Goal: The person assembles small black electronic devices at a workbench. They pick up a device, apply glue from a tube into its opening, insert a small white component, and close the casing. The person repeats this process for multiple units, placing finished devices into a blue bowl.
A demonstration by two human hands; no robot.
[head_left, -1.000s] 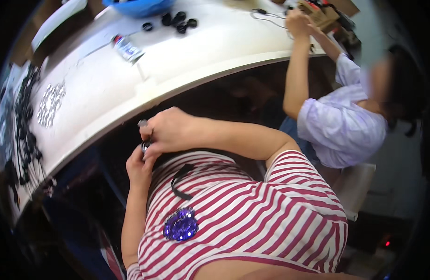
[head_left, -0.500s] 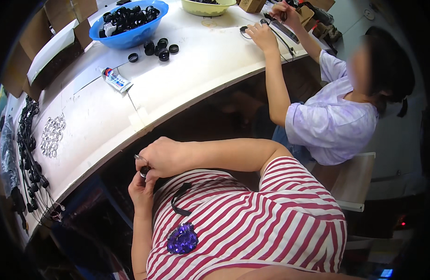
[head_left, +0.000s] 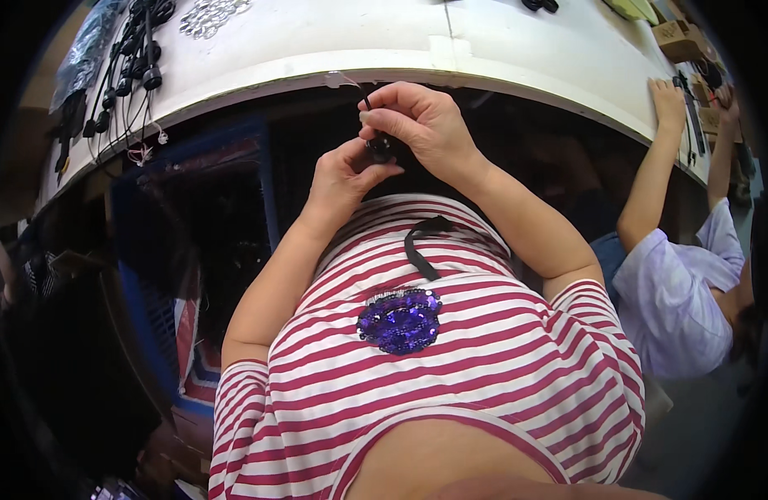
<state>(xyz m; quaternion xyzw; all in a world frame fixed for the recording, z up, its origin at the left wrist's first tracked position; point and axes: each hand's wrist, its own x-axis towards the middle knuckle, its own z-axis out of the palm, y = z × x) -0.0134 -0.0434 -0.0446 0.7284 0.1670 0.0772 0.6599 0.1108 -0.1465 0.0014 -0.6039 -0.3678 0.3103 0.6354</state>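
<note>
Both our hands meet just below the white table's edge [head_left: 517,79]: our left hand [head_left: 344,177] and right hand [head_left: 417,125] pinch a small black part [head_left: 381,148] between closed fingertips, above our striped shirt [head_left: 451,350].

Cables [head_left: 134,58] on table [head_left: 334,42] left; co-worker [head_left: 684,283] right.

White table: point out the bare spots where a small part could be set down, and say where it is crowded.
The white table is bare along its near edge, from the black cables at the left across to the co-worker's hand at the right. It is crowded at the far left, with cables and silvery parts, and at the far right around the cardboard box. Both hands pinch a small black part.
</note>
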